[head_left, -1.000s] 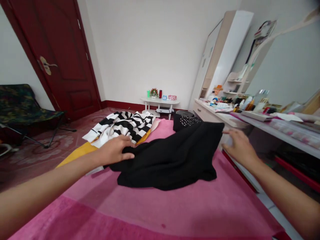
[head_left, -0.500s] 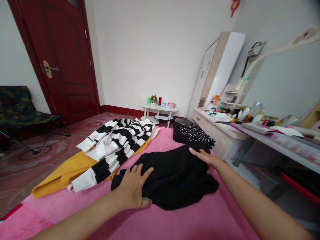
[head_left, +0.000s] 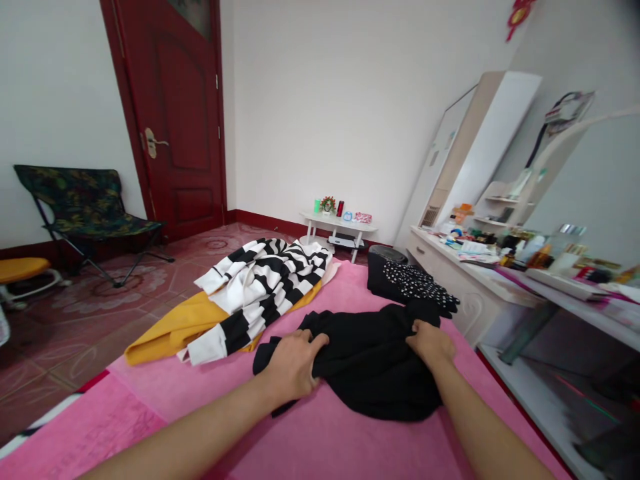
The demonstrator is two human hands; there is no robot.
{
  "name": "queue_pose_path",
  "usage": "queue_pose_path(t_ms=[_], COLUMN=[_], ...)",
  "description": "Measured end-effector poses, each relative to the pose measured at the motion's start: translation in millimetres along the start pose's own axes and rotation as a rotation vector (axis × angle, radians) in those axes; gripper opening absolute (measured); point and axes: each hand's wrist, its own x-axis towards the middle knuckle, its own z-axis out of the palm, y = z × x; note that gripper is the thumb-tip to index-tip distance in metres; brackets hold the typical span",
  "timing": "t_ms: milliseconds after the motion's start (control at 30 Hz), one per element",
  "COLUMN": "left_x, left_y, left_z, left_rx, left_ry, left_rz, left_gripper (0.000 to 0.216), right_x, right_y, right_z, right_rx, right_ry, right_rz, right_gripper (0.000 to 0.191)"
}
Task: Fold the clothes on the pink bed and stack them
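Nearest, six o'clock: black garment point(head_left: 370, 363), rumpled on pink bed point(head_left: 280, 450). Left hand point(head_left: 291, 363) pinches its nine-o'clock side, right hand point(head_left: 434, 345) its three-o'clock side; uneven pull could skew it. Beyond, one o'clock: dotted clothing point(head_left: 415, 280), contact unclear from here; careless drag might disarrange it.

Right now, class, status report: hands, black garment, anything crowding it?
Left hand on black garment; right hand gripping its right side. Garment rumpled on pink cover. Polka-dot cloth crowding its far right edge.
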Motion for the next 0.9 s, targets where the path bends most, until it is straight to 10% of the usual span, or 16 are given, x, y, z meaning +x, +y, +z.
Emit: queue_pose_path(t_ms=[333,533,633,733,900], left_x=[-57,-74,-58,-33,-8], left_y=[1,-39,-72,-109,-144], left_z=[-59,-148,-179,-169,-85], left_rx=[-0.121,0.069,0.239,0.292,0.307], left_ry=[-0.013,0.252,0.371,0.326,0.213], left_rz=[0.127,-0.099,-0.306,-0.397,-0.378], left_gripper=[0.058,0.054,0.060,0.066,0.066], right_x=[-46,14,59,75,28], right_y=[23,-115,-201,-260,-280], right_z=[-31,-142,-166,-132,21], right_rx=[0.734,0.870,0.987,0.904,0.610], right_ry=[0.230,0.581,0.296,0.177,-0.255], right_rz=[0.127,-0.298,-0.505,-0.516,-0.667], right_gripper=[0.021,0.024,0.060,0.071,0.073])
